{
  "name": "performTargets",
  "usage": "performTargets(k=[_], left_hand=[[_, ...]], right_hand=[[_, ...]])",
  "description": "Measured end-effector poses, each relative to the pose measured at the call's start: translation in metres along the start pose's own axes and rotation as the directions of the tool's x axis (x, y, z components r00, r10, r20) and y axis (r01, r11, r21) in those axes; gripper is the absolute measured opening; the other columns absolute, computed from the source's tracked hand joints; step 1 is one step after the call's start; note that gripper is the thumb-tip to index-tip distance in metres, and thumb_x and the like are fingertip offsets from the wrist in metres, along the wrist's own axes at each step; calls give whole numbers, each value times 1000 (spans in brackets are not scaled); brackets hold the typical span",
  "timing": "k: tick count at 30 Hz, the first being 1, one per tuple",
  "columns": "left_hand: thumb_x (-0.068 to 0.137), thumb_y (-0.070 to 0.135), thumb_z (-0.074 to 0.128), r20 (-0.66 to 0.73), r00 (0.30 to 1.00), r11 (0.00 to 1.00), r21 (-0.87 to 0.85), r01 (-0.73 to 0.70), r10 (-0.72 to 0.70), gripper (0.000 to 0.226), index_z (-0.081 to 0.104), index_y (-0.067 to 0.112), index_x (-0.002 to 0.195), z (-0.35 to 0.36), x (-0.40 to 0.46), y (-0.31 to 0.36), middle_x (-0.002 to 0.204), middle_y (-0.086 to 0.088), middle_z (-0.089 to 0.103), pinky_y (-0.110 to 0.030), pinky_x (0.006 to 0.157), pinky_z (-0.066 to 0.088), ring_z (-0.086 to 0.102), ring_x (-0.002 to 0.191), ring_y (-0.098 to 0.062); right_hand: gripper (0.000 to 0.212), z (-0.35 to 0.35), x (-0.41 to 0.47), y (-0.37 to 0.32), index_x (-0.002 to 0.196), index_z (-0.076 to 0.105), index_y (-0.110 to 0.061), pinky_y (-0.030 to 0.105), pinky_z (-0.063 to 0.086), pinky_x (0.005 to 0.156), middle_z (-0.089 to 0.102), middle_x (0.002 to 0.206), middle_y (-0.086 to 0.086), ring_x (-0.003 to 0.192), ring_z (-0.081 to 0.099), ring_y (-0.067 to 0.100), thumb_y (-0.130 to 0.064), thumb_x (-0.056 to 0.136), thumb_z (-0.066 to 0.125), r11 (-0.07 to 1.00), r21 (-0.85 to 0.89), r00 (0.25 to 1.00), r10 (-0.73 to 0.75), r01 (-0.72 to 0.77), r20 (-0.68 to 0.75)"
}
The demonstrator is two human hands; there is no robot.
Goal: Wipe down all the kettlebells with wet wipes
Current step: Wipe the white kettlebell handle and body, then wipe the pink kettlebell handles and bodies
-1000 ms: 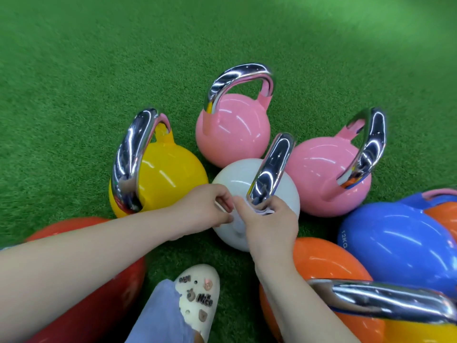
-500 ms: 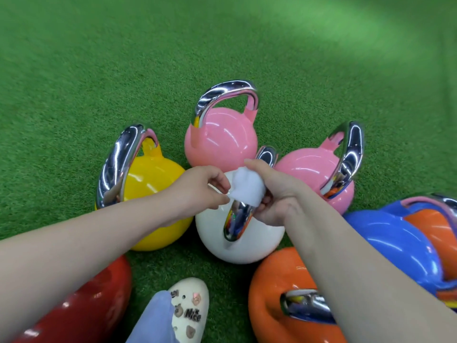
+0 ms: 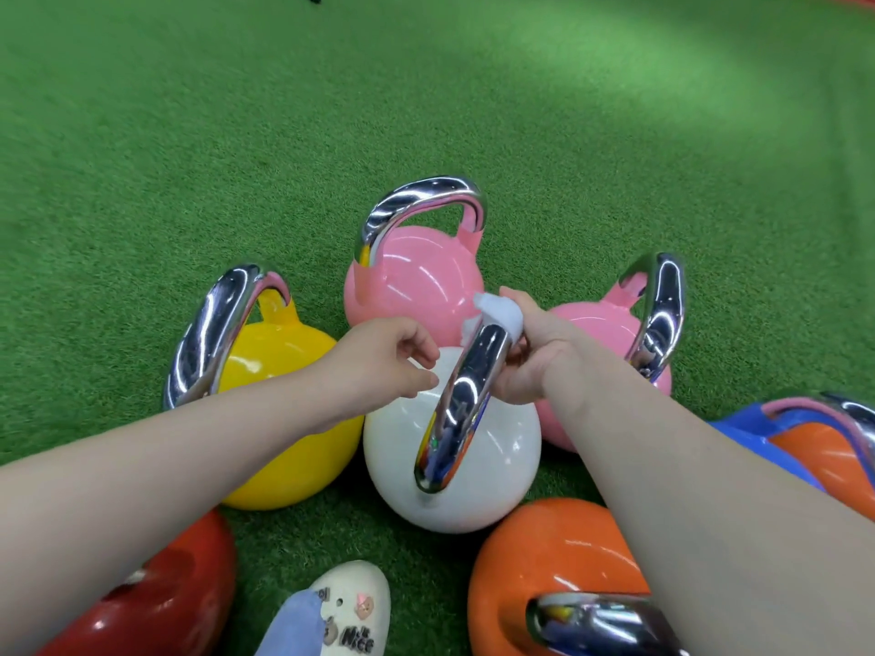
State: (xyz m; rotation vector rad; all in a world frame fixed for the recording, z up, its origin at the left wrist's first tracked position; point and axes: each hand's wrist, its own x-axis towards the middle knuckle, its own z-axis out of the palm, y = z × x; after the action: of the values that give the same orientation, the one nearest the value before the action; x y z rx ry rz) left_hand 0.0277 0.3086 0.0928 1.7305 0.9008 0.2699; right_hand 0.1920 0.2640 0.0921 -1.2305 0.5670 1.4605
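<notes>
A white kettlebell (image 3: pixel 497 466) stands in the middle of a cluster on green turf, its chrome handle (image 3: pixel 461 400) running toward me. My right hand (image 3: pixel 530 352) grips a white wet wipe (image 3: pixel 502 314) wrapped over the far end of that handle. My left hand (image 3: pixel 383 362) hovers just left of the handle, fingers curled with thumb and fingertips nearly together; whether they pinch a corner of the wipe is unclear. Around it stand a yellow kettlebell (image 3: pixel 284 419), two pink ones (image 3: pixel 412 286) (image 3: pixel 601 333), an orange one (image 3: pixel 544 575), a red one (image 3: pixel 165 603) and a blue one (image 3: pixel 757 428).
Green artificial turf (image 3: pixel 426 111) stretches away on the far side. My cream clog with charms (image 3: pixel 355 608) and a blue trouser leg (image 3: pixel 293 627) sit at the bottom, between the red and orange kettlebells. A second orange kettlebell (image 3: pixel 828 461) lies at the right edge.
My right hand has slid the wipe from the near end of the white kettlebell's handle up to its far end. The view has tilted up slightly.
</notes>
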Motion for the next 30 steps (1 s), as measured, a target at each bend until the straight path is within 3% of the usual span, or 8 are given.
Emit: performTargets(k=[2, 3, 6, 9, 12, 17, 25, 30], left_hand=[[77, -1, 69, -12, 1000, 999, 27, -19, 19, 24, 56, 19, 74, -5, 7, 5, 76, 4, 59, -11, 56, 46, 54, 66, -11], [77, 0, 69, -28, 999, 998, 45, -35, 36, 25, 56, 20, 74, -11, 13, 10, 76, 4, 59, -15, 61, 46, 55, 68, -12], [77, 1, 69, -105, 991, 993, 84, -77, 86, 22, 57, 20, 74, -35, 33, 26, 80, 3, 61, -25, 71, 48, 56, 71, -14], [79, 3, 69, -189, 977, 991, 106, -83, 102, 18, 59, 18, 79, -61, 58, 40, 82, 0, 62, -25, 65, 49, 58, 68, -17], [81, 6, 67, -248, 965, 993, 97, -67, 90, 15, 59, 17, 85, -81, 82, 48, 88, -3, 63, -19, 61, 50, 59, 66, -12], [83, 9, 66, -214, 976, 999, 24, -25, 30, 12, 60, 16, 91, -98, 114, 49, 91, -3, 61, -25, 72, 55, 61, 77, -14], [92, 32, 53, -117, 993, 999, -39, -18, 13, 28, 57, 17, 115, -121, 151, 57, 112, 2, 59, -24, 79, 53, 60, 100, -11], [86, 35, 55, 6, 1000, 979, -204, -3, 5, 23, 64, 16, 98, -131, 171, 57, 118, 2, 62, -34, 85, 53, 59, 107, -16]], right_hand=[[35, -2, 0, 1, 75, 62, -17, 19, 55, 64, 65, 78, -8, 64, 62, 5, -31, 54, 86, 998, -69, 999, -6, 4, -39], [34, -4, 0, 1, 69, 59, -19, 16, 52, 52, 61, 67, -9, 54, 57, 3, -39, 58, 84, 990, -140, 996, -28, 16, -86], [39, -15, -4, -14, 59, 48, -15, 8, 30, 32, 41, 39, -5, 26, 31, 3, -40, 80, 70, 903, -407, 941, -248, 138, -230], [36, -17, -6, -48, 71, 48, -11, 13, 31, 35, 40, 49, 2, 31, 31, 8, -40, 88, 61, 740, -575, 812, -544, 348, -209], [32, 5, -12, -77, 74, 50, -11, 23, 33, 43, 41, 56, 3, 45, 34, 12, -38, 87, 64, 579, -637, 731, -682, 509, -37], [23, 54, -3, -94, 89, 57, -14, 18, 35, 36, 46, 61, 1, 47, 37, 10, -37, 91, 57, 437, -689, 746, -626, 579, 229], [16, 113, 15, -116, 86, 60, -13, 22, 46, 43, 61, 80, 6, 52, 56, 13, -27, 92, 56, 234, -688, 696, -484, 687, 530], [17, 139, 20, -131, 95, 64, -10, 23, 51, 49, 67, 78, 3, 53, 64, 10, -25, 93, 55, 152, -685, 676, -412, 712, 611]])
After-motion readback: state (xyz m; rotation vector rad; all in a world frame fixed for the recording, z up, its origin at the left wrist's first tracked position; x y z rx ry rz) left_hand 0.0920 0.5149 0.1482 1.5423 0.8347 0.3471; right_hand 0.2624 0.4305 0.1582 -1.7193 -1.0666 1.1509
